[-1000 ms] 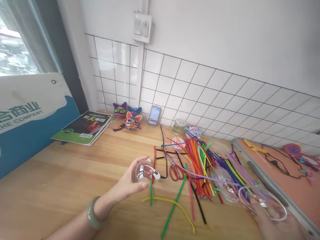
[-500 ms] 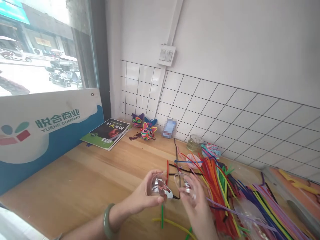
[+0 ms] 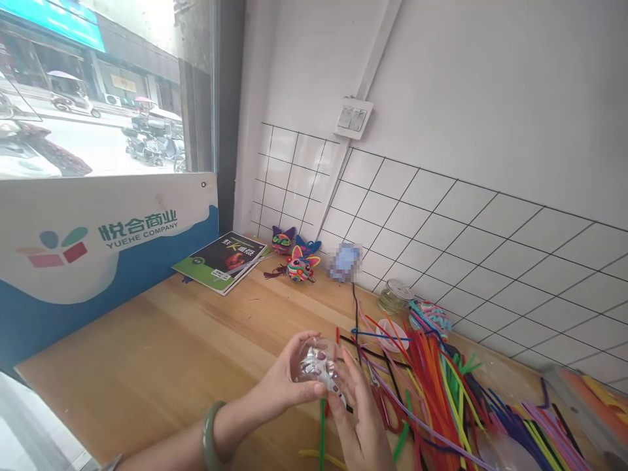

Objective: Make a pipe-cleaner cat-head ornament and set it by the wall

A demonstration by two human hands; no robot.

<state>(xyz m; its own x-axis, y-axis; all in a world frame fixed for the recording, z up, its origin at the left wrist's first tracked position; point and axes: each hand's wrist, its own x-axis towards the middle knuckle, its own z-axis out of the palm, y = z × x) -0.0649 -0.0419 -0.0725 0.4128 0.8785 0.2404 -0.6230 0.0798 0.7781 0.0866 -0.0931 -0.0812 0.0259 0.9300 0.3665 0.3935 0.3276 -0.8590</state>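
Observation:
My left hand (image 3: 294, 378), with a green bangle (image 3: 212, 437) at its wrist, is wrapped round the left side of a clear plastic ball (image 3: 318, 366). Silvery, shiny material shows inside the ball. From the right, my right hand (image 3: 357, 407) holds the ball's other side with fingers bent round it. Both hands are above the wooden table (image 3: 191, 353), near its front. Just right of my right hand lie scissors with red handles (image 3: 388, 407), partly under pipe cleaners. A green pipe cleaner (image 3: 322, 435) sticks out below the ball.
Many coloured pipe cleaners (image 3: 432, 366) spread over the right side. Behind them stand a glass jar (image 3: 394, 296) and a striped woven ball (image 3: 430, 318). Colourful cat-like ornaments (image 3: 301, 265), a blurred blue item (image 3: 345, 261) and a magazine (image 3: 223, 261) lie along the wall.
My right hand has moved left and joined my left hand, bringing the two clear pieces together. The view has shifted, and the scissors now show.

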